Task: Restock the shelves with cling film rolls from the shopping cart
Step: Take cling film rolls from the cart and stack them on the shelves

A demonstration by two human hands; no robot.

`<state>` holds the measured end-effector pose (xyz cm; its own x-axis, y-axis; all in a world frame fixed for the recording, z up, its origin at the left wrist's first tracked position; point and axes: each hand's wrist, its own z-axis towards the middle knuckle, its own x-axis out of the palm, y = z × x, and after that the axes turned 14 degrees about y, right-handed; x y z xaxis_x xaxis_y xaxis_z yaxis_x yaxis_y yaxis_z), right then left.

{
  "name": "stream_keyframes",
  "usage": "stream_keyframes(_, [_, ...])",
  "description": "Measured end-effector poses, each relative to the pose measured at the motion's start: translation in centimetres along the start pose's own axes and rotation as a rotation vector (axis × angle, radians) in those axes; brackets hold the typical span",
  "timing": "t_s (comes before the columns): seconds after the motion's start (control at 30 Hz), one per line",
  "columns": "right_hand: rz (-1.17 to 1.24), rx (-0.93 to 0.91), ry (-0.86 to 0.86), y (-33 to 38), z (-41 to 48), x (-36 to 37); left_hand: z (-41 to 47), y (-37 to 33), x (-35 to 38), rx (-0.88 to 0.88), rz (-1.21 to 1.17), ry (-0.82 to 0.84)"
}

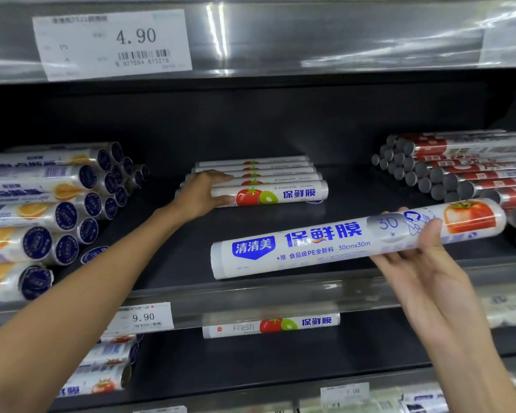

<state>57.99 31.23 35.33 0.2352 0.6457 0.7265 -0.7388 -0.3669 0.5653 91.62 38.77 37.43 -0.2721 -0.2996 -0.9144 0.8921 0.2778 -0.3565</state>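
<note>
A long white cling film roll (325,242) with blue lettering and a tomato picture hangs lengthwise over the front of the dark middle shelf (370,201). My right hand (414,251) grips it near its right end, thumb on top. Further back, several white rolls lie side by side in a row (268,180). My left hand (204,190) rests on the left ends of that row, thumb against the front roll, which shows a tomato and a kiwi.
Stacked rolls with orange slices and blue end caps (51,210) fill the shelf's left. Red-labelled rolls with grey ends (447,174) are piled at the right. One roll (270,324) lies on the lower shelf. Price tags hang on the shelf rails (143,318).
</note>
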Motion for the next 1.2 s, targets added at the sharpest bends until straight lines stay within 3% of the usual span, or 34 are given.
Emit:
stream_keyframes(0.23, [-0.07,0.037,0.027,-1.9,1.4,0.7,-10.9,-2.5,-3.8,-0.002,-0.054,-0.298])
stream_keyframes(0.4, [-0.12,0.068,0.009,-2.2,2.9,0.9,-19.3,-1.4,1.3,-0.09,0.202,-0.304])
stream_keyframes(0.6, [-0.332,0.196,-0.037,-0.4,5.3,0.8,-18.7,-0.1,4.3,0.132,0.653,-0.521])
stream_keyframes(0.83, [-0.323,0.273,-0.051,-2.9,9.7,2.4,-18.4,0.7,4.9,0.176,0.711,-0.632])
stream_keyframes(0.97, [-0.194,0.327,-0.116,-1.8,10.6,0.9,-18.5,0.6,5.0,0.166,0.712,-0.643])
stream_keyframes(1.07, [-0.421,0.392,-0.136,-0.5,10.7,-0.6,-18.4,0.6,5.0,0.151,0.714,-0.642])
stream_keyframes(1.2, [-0.777,0.494,0.018,1.5,11.5,-1.8,-18.4,0.7,5.0,0.144,0.718,-0.631])
